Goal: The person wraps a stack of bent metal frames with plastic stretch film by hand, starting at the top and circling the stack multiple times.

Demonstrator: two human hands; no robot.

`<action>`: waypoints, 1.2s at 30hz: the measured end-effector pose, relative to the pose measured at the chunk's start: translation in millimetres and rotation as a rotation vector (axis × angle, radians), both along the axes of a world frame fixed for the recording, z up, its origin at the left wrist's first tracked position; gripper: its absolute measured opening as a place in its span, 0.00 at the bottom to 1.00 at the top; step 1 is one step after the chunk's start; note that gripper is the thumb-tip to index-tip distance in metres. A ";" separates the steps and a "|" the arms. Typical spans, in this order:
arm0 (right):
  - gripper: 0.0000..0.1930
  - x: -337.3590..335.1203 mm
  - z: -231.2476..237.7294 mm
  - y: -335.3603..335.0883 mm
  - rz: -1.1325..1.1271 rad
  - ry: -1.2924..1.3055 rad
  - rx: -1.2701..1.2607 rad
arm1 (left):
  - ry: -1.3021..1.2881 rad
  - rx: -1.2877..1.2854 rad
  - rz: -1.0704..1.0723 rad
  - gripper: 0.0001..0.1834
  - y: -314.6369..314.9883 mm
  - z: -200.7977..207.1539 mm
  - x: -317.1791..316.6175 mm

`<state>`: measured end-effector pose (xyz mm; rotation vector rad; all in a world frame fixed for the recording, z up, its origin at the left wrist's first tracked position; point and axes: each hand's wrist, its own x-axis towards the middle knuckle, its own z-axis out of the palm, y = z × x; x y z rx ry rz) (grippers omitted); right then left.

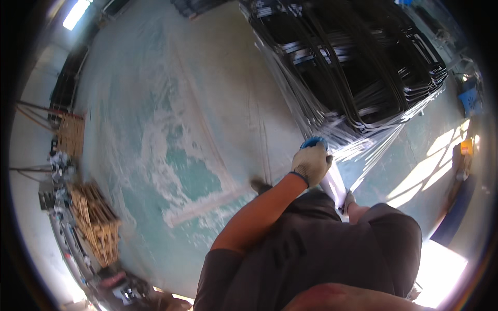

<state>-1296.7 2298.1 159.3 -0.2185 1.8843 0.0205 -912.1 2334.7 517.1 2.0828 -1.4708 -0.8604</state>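
Observation:
My left hand [311, 164], in a pale knitted glove with a blue cuff, is closed around the blue-capped upper end of a stretch film roll [334, 185]. Lower down, my right hand [349, 200] is at the roll's other end; it is small in view, its fingers partly hidden, and appears to grip it. Clear film [358, 147] runs taut from the roll to a large stack of black frame-like parts [347, 67]. Film wraps the stack's sides, and its near corner is just beyond my hands. The stack is blurred.
Green, worn floor [192, 176] spreads to the left, with pale scuffs. Wooden pallets [96, 223] stand along the left wall. A blue basket [469, 98] and an orange-yellow object [466, 147] are at the far right. My shoe [259, 185] shows beside my left forearm.

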 end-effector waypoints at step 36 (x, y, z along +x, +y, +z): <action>0.36 805.7 9.5 116.7 -0.899 0.117 -0.014 | -0.074 -0.133 -0.827 0.20 -175.0 19.5 705.9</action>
